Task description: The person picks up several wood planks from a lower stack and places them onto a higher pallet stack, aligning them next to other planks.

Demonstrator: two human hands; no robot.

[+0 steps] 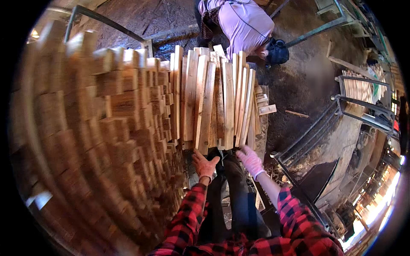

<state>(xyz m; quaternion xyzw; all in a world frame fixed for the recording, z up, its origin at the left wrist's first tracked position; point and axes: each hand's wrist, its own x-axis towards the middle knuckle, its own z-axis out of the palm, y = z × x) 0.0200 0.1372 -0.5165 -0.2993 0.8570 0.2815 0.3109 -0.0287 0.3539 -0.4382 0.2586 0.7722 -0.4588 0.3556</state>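
A row of wooden slats [208, 96] lies side by side in front of me, their near ends facing my body. My left hand [205, 164], in an orange-stained glove, is at the near ends on the left, fingers spread and thumb apart. On the right, my right hand [250, 161], in a pinkish-white glove, reaches its outstretched fingers to the near ends of the rightmost slats. Neither hand is wrapped round a slat. Whether the fingertips press on the wood I cannot make out.
A tall stack of cut wood [115, 128] rises close on my left. Across the slats, another person [245, 25] in a pale lilac shirt bends over. A metal-framed cart [305, 136] stands at right, with more slats [358, 86] beyond. One loose stick [297, 114] lies on the dark floor.
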